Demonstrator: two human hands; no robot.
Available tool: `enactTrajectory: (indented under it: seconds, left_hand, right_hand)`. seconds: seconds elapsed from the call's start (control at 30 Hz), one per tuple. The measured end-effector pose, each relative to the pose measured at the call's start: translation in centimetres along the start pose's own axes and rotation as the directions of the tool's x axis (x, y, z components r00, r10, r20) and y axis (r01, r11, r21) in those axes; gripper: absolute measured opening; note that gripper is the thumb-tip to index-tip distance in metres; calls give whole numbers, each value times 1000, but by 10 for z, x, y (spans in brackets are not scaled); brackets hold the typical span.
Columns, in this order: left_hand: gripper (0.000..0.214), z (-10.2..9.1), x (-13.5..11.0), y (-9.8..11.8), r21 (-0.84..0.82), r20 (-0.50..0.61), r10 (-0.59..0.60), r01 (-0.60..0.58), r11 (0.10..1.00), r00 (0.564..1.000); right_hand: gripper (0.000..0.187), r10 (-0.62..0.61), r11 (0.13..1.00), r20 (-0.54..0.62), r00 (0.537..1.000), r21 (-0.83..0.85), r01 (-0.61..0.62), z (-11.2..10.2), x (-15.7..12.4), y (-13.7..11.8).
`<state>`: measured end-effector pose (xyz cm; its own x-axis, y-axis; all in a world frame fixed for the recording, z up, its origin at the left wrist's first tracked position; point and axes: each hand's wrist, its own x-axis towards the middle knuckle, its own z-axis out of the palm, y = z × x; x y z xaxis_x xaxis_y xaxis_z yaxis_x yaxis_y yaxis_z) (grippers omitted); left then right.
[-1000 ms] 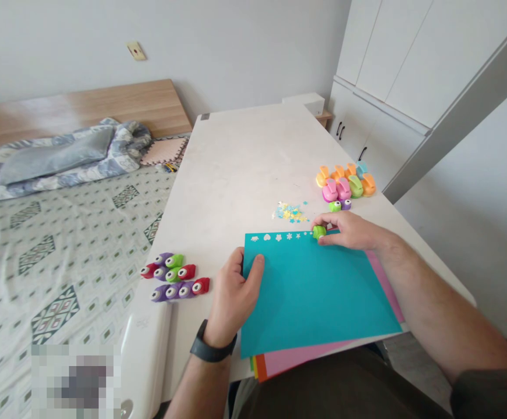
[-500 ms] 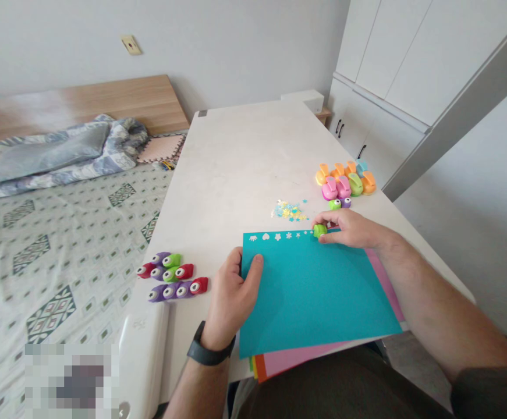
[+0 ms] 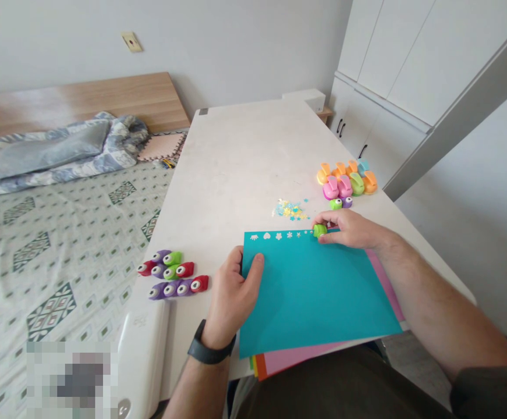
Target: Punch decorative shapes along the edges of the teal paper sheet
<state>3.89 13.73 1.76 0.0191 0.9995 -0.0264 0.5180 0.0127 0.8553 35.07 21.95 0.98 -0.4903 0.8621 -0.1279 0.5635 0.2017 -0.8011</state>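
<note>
The right hand point(image 3: 347, 228) is gripping a green craft punch point(image 3: 320, 231) against a turquoise sheet point(image 3: 318, 291) lying at the near edge of the desk point(image 3: 240, 157). The left hand point(image 3: 238, 288) is pinching the sheet's left edge.

The white table point(image 3: 240, 151) carries small punches point(image 3: 170, 272), larger lever punches point(image 3: 344, 186), scattered paper cut-outs point(image 3: 293, 210) and stacked coloured sheets point(image 3: 314, 291).

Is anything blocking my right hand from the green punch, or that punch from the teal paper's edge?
Nothing visible is. Your right hand grips the green craft punch, which sits at the far edge of the teal paper; loose cut-outs lie beyond it.
</note>
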Motion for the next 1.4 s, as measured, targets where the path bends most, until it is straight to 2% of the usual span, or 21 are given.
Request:
enactTrajectory:
  seconds: [0.47,1.4]
  left_hand:
    - [28,1,1,-1,-15,4,-4,4,1000,1000]
    - [29,2,2,-1,-8,24,-12,12,1000,1000]
  right_hand:
    - [24,3,999,-25,1000,-50,-4,3,2,2]
    - [25,-24,995,-26,999,-102,22,10,6,4]
